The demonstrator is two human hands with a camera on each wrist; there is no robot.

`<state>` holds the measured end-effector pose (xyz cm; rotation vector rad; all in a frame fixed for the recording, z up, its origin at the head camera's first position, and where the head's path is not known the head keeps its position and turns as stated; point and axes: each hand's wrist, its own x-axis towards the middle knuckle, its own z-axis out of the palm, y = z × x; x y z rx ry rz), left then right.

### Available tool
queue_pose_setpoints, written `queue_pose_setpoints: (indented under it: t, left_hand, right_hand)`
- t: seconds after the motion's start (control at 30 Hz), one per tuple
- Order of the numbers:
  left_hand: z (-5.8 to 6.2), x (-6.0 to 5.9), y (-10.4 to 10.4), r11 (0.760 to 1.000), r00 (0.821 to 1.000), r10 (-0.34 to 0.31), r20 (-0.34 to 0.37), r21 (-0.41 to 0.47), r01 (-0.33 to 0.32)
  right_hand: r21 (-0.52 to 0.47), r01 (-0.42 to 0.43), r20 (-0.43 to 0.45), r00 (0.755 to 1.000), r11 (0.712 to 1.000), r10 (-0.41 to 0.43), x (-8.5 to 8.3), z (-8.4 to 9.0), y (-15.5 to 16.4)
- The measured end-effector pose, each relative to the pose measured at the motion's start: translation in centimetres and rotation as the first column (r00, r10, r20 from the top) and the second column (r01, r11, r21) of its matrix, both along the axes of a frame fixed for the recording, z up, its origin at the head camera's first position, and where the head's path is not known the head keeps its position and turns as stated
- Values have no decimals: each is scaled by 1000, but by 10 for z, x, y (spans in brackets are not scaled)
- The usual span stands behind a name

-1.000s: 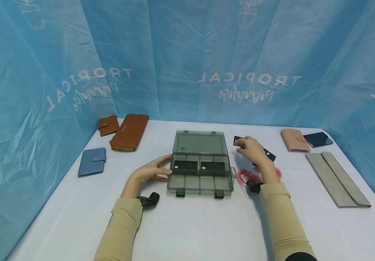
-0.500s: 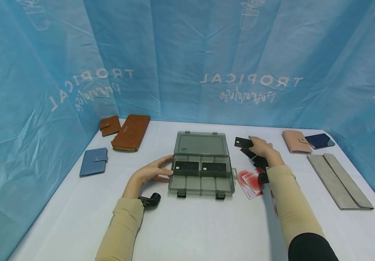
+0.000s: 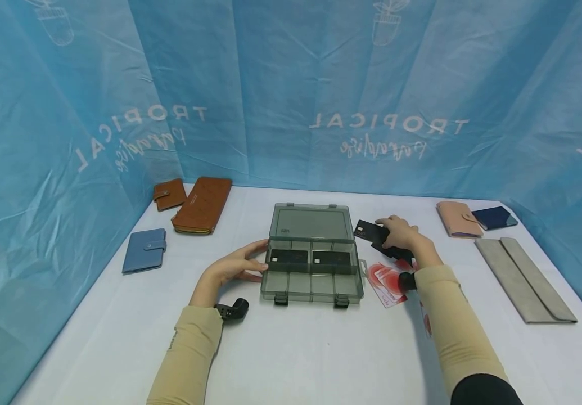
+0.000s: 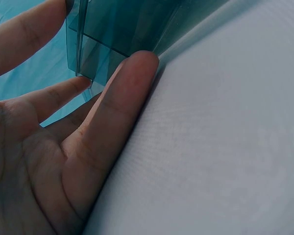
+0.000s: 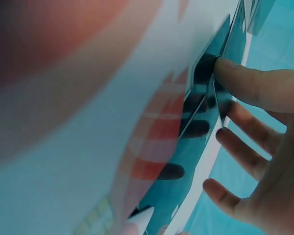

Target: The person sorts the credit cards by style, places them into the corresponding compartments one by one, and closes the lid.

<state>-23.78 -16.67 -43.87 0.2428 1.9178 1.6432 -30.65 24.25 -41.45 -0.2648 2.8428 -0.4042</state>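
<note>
Right hand (image 3: 403,234) pinching flat glossy black card (image 3: 369,229).

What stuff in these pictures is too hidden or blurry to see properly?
- Writing on the black card: too small in the head view, blurred in the right wrist view.
- Black cards under the right hand: mostly covered, so their number is unclear.
- Storage box: cut off by the left wrist view's edge, partly behind the left hand.

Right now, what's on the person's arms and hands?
Both arms wear long beige sleeves, left sleeve and right sleeve; something black shows by the right elbow. A small black camera unit is strapped at each wrist. The left hand and right hand are bare.
</note>
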Motion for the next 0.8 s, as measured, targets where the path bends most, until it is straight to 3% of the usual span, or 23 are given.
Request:
queue_pose_setpoints:
  t: [0.2, 0.47, 0.67, 0.8]
  left_hand:
    - [-2, 1, 1, 1000, 1000, 3, 3, 3, -3]
    - [-3, 0, 0, 1000, 1000, 2, 2, 6, -2]
    - [-3, 0, 0, 1000, 1000, 3, -1, 6, -3]
    - [-1, 0, 1, 1000, 1000, 4, 0, 8, -4]
  right_hand:
    - [-122, 4, -69, 998, 993, -12, 3, -2, 0]
    - [-320, 71, -92, 990, 945, -105, 11, 4, 0]
    - [-362, 97, -165, 972, 927, -166, 17, 23, -11]
    - [-475, 67, -124, 982, 877, -143, 23, 41, -30]
